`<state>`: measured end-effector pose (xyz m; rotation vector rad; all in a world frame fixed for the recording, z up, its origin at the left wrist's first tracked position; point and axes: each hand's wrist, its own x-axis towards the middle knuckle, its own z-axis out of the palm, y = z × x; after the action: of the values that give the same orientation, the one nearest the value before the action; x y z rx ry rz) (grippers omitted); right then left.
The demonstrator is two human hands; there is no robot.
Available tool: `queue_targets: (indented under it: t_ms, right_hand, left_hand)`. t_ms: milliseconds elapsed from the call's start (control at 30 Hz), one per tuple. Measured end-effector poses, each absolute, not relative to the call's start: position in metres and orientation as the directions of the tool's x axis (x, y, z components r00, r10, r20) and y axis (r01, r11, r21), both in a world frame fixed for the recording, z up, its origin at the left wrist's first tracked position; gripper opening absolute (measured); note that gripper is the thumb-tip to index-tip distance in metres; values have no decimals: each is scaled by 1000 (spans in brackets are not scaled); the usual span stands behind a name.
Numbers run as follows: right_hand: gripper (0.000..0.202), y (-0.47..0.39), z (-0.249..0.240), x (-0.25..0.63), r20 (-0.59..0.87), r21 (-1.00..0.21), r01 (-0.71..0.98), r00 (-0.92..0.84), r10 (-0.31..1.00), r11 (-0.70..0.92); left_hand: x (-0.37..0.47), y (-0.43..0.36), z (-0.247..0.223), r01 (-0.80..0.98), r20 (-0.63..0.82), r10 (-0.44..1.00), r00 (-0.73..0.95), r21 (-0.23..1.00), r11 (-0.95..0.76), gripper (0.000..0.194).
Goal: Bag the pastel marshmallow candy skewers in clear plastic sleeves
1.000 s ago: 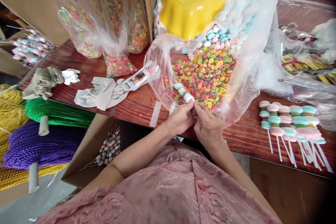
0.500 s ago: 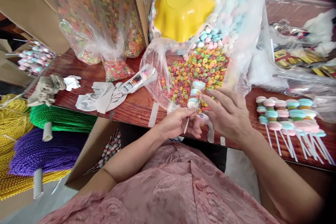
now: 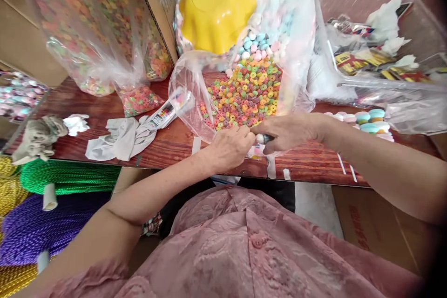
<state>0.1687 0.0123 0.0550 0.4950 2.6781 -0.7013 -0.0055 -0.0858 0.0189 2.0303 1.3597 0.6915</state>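
At the table's front edge my left hand [image 3: 233, 146] is closed, fingers bent around the lower end of a candy stick [image 3: 260, 138]. Only a small pale piece of its stacked discs shows; its white stick is hidden by my hands. My right hand [image 3: 288, 131] curls over the disc end from the right, thumb below and fingers above. Just beyond both hands lies a heap of small ring-shaped beads [image 3: 244, 98] in red, orange, yellow and green, on open clear plastic. Pastel discs [image 3: 256, 46] in pink, blue and white lie behind the rings.
Finished-looking candy sticks [image 3: 372, 121] lie at right, partly behind my right forearm. A yellow scalloped bowl [image 3: 216, 9] rests upside down at the back. A clear bin [image 3: 370, 81] stands back right, bagged rings [image 3: 139, 100] back left. Grey cloth [image 3: 120, 139] and green cord bundles [image 3: 70, 177] are at left.
My right hand has come in from beside the candy stick and closed around its disc end. The stick has tipped down from upright, and the view has shifted to the right.
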Motion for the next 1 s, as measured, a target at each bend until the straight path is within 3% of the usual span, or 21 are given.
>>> queue_targets:
  t_ms: [100, 200, 267, 333, 433, 533, 600, 667, 767, 833, 867, 933, 1000]
  right_hand:
    - [27, 11, 60, 167, -354, -319, 477, -862, 363, 819]
    - [36, -12, 59, 168, -29, -21, 556, -831, 556, 831]
    - [34, -32, 55, 170, 162, 106, 503, -860, 484, 858]
    - [32, -45, 47, 174, 289, 123, 482, -854, 433, 868]
    - [29, -52, 30, 183, 305, 54, 474, -846, 437, 879]
    - [22, -58, 12, 190, 114, -86, 514, -846, 521, 854]
    - [21, -67, 4, 194, -5, -182, 575, -812, 584, 798]
    - [22, -79, 3, 200, 0, -258, 615, -771, 636, 745]
    - [28, -92, 13, 225, 348, -403, 540, -657, 669, 739]
    - [30, -87, 20, 252, 589, -512, 458, -429, 685, 727]
    - [29, -79, 22, 266, 633, -569, 465, -279, 723, 678]
    - [29, -54, 18, 287, 548, -679, 564, -38, 836, 471]
    - [43, -29, 9, 289, 386, -666, 689, -11, 922, 287]
  left_hand:
    - [-1, -80, 16, 605, 163, 947, 278, 735, -304, 12]
    - [-2, -79, 11, 437, 146, 970, 193, 873, -218, 18]
    - [-6, -82, 9, 243, 28, 988, 152, 968, -65, 28]
    - [-10, -87, 6, 75, -176, 964, 198, 984, 164, 37]
    - [-14, -96, 3, 133, -298, 863, 407, 955, 267, 40]
    - [-6, -107, -1, 395, -160, 875, 457, 918, -39, 37]
    - [3, -115, -6, 550, -24, 896, 444, 796, -252, 29]
    - [13, -124, -12, 616, 82, 902, 423, 704, -353, 26]
    - [23, -135, -14, 565, 165, 921, 353, 747, -351, 27]
    - [25, -136, -6, 472, 135, 943, 305, 839, -272, 31]
    - [26, -133, 0, 418, 104, 954, 281, 882, -219, 33]
    - [28, -119, 14, 316, 71, 971, 228, 938, -143, 35]
    - [34, -95, 27, 263, 100, 980, 173, 954, -144, 29]
